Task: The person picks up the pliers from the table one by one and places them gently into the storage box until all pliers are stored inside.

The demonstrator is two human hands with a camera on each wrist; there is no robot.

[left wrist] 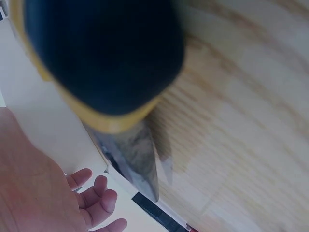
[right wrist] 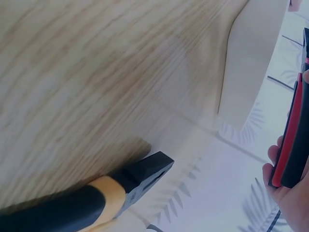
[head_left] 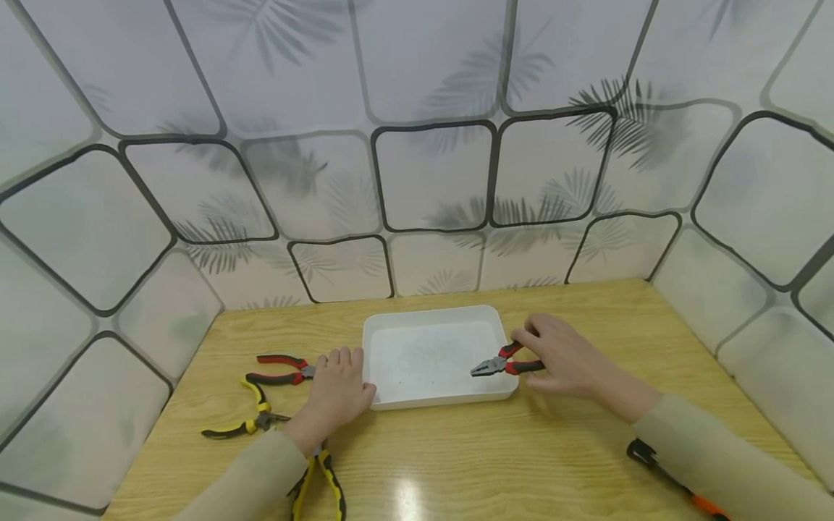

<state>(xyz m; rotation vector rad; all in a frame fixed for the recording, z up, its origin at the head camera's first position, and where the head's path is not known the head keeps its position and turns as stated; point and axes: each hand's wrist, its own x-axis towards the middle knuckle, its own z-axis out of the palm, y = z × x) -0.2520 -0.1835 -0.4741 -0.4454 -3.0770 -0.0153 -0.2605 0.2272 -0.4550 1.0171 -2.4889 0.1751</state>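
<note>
My right hand [head_left: 563, 356] holds combination pliers [head_left: 493, 364] by their red-and-black handles, the handles spread, the metal head over the right side of a white tray [head_left: 430, 396]. The right wrist view shows fingers curled round the red-and-black handles [right wrist: 292, 140]. My left hand [head_left: 337, 383] lies palm down at the tray's left wall, its thumb by the near left corner. In the left wrist view the left hand's fingers [left wrist: 99, 198] bend loosely. Just left of that hand are red-and-black pliers [head_left: 283, 370], their tips hidden behind it.
Yellow-and-black pliers [head_left: 260, 420] lie open left of the left forearm. Another yellow-and-black pair [head_left: 332, 477] sits nearer, partly under that sleeve. A black-and-orange tool [head_left: 674, 479] is partly covered by the right sleeve. Patterned walls [head_left: 430, 181] enclose the wooden table [head_left: 456, 456] behind and at both sides.
</note>
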